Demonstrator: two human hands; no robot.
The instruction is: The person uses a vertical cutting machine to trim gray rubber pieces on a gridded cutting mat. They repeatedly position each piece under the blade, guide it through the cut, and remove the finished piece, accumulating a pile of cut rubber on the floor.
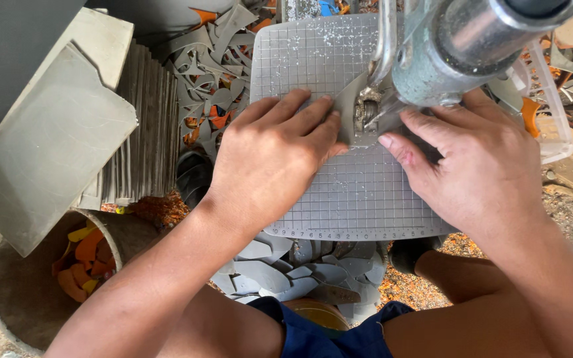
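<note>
A gridded grey cutting plate (359, 199) carries one thin grey sheet piece (347, 106).

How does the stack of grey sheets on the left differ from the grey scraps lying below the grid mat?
The stack of sheets is neat, its pieces standing on edge and packed tight; the scraps lie flat in a loose, overlapping heap. The sheets look alike with straight edges; the scraps are curved and uneven in shape. Both are the same flat grey material, like the piece under both hands.
</note>
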